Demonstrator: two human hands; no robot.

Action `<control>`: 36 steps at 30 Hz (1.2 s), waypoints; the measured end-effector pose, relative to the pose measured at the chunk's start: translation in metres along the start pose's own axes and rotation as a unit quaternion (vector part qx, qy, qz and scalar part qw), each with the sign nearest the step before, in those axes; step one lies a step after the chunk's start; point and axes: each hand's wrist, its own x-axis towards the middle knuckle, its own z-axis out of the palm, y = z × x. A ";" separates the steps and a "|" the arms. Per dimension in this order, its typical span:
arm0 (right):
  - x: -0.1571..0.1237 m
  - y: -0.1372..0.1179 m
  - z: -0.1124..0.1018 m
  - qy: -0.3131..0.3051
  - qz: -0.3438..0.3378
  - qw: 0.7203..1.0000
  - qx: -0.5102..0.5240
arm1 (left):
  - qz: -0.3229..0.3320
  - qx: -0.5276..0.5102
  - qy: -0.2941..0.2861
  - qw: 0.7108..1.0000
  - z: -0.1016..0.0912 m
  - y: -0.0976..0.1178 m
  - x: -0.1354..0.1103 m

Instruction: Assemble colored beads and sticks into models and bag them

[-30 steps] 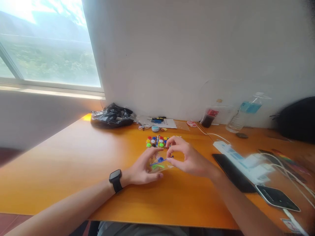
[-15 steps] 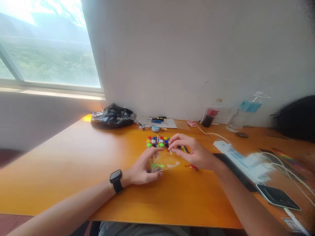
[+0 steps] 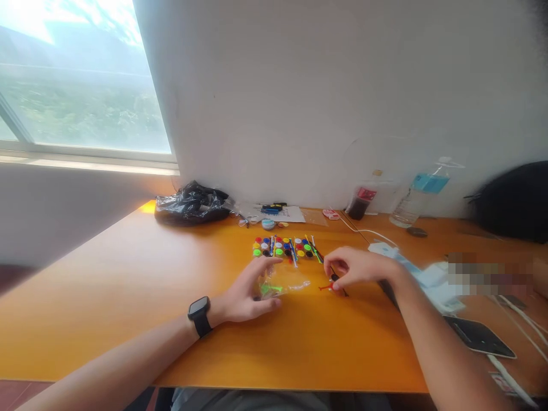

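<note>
My left hand (image 3: 246,291) rests on the table with thumb and fingers spread around a clear plastic bag (image 3: 295,285). Inside or beneath the bag shows a bright green piece (image 3: 270,289). Thumb and forefinger of my right hand (image 3: 357,271) are curled around a small black round cap (image 3: 334,277); whether it is lifted is unclear. A red stick-like piece (image 3: 326,288) lies by the thumb, with a thin dark piece (image 3: 345,293) beside it. Beyond both hands, coloured caps (image 3: 279,252) sit in groups, with thin coloured sticks (image 3: 293,251) between them.
A black plastic bag (image 3: 192,204), paper (image 3: 291,214) with tools, and a small round tin (image 3: 268,224) line the wall side. To the right are a water bottle (image 3: 405,211), a white power strip (image 3: 434,282) with cables, and a phone (image 3: 479,335).
My right hand has moved right and toward me, from the coloured caps to the red and black pieces. My left hand stays about the bag.
</note>
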 end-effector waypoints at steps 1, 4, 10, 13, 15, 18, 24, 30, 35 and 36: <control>0.004 -0.003 0.004 -0.003 -0.004 1.000 -0.004 | 0.001 0.000 0.000 1.000 0.000 0.001 0.000; 0.014 -0.006 0.015 -0.017 0.000 1.000 -0.014 | 0.001 0.002 0.002 1.000 -0.001 0.003 0.001; 0.004 -0.020 0.009 -0.004 -0.043 0.993 0.109 | 0.006 0.003 -0.003 1.000 -0.001 0.004 0.001; -0.012 -0.035 -0.006 0.021 -0.104 0.984 0.142 | 0.003 0.007 -0.004 1.000 -0.001 0.004 0.002; -0.020 -0.042 -0.012 0.072 -0.139 0.973 0.167 | 0.000 0.012 -0.004 1.000 -0.001 0.005 0.002; -0.026 -0.050 -0.014 0.175 -0.166 0.941 0.237 | 0.002 0.014 -0.006 1.000 -0.001 0.005 0.002; -0.015 -0.081 0.007 0.248 -0.228 0.915 0.222 | 0.011 -0.001 -0.001 1.000 -0.002 0.008 0.003; 0.006 -0.114 0.045 0.309 -0.272 0.907 0.091 | 0.021 -0.019 0.002 1.000 -0.003 0.012 0.005; -0.003 -0.119 0.043 0.317 -0.313 0.893 0.056 | 0.019 -0.016 0.001 1.000 -0.003 0.011 0.005; -0.009 -0.119 0.038 0.311 -0.309 0.896 0.069 | 0.018 -0.015 0.002 1.000 -0.003 0.010 0.004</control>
